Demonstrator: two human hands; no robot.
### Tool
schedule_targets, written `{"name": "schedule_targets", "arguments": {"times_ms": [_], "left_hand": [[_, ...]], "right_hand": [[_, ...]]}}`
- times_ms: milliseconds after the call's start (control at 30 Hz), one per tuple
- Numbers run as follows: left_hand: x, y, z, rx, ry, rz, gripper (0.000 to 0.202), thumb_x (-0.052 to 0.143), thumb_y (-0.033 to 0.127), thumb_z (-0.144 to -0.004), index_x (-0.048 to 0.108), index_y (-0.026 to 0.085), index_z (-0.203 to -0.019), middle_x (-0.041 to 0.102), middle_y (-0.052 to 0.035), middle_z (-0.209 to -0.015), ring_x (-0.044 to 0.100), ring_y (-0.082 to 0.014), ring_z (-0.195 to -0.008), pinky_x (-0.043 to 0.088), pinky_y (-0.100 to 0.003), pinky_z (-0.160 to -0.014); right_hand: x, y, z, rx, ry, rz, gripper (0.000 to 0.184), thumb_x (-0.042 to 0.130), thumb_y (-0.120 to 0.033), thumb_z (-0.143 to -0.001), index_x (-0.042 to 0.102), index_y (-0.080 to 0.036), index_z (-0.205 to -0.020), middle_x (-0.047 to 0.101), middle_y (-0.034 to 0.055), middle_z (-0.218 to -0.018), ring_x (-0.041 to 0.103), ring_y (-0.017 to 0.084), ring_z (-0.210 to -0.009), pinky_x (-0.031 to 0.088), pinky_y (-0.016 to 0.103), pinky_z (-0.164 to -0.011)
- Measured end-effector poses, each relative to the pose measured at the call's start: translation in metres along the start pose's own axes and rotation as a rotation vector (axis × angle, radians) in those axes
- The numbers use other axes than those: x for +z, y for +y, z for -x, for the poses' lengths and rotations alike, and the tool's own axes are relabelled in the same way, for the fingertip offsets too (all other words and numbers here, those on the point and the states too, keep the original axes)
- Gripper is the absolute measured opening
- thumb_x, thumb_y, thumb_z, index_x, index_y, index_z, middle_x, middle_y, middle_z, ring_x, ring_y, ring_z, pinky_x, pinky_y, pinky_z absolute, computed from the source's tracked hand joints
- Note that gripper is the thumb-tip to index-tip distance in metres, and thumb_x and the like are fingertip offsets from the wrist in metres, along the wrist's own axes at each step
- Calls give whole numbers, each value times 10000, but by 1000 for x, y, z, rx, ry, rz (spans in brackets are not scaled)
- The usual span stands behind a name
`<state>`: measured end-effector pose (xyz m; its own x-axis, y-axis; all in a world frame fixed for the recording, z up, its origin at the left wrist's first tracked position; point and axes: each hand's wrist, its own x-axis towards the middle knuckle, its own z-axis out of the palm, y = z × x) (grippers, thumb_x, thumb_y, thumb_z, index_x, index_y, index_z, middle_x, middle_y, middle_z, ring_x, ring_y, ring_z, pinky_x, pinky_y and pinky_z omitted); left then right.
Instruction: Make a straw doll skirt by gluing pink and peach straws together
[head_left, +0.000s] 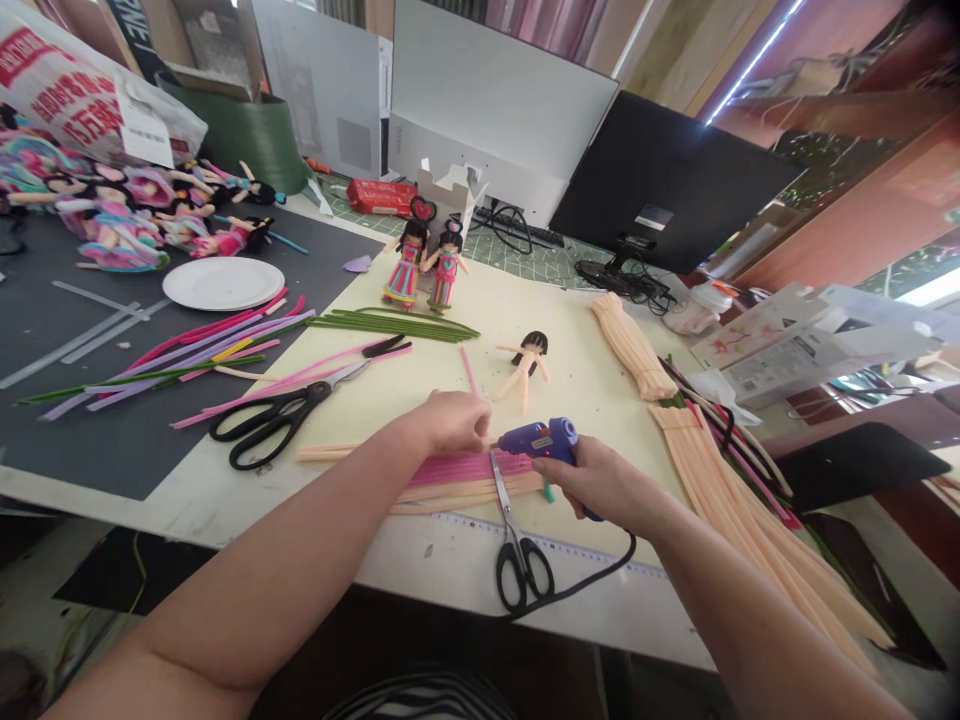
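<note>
My right hand is wrapped round a purple glue gun, its nozzle pointing left. Just at the nozzle, my left hand is closed in a pinch; a pink pipe cleaner sticks up behind the fingers, and I cannot make out what they hold. Pink and peach pipe cleaners lie beneath both hands. Small scissors with black handles rest across them, over a ruler. Beyond the hands lies a small peach doll with black hair.
Large black-handled scissors and loose coloured pipe cleaners lie left. Green stems and two dressed dolls are behind. Peach bundles lie right. A white plate, piled dolls and monitors stand farther back.
</note>
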<state>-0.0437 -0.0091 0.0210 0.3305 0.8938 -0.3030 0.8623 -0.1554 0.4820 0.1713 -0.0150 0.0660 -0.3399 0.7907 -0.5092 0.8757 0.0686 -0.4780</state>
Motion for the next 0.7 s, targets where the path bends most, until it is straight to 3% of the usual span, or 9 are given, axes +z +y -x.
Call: {"name": "schedule_targets", "arguments": {"times_ms": [333,700], "left_hand": [[2,-1,-1,21,19,0,148,602,287,-653,622,222,-784,699,10,-810,603,-165,-714,362,-261,-605],[0,2,0,12,0,-12,162,598,293,-665,627,219,-806,700,-2,-836,611,-174,-740,360,-260,-607]], "right_hand": [[-5,-2,7,22,29,-13,323,495,-475,-830,468,-208,-650,524,-16,-437,482,117,-421,379,239,-425],[-2,-1,7,25,3,0,317,490,-481,-838,478,-199,-693,517,-16,-426,487,123,-416,390,242,-425]]}}
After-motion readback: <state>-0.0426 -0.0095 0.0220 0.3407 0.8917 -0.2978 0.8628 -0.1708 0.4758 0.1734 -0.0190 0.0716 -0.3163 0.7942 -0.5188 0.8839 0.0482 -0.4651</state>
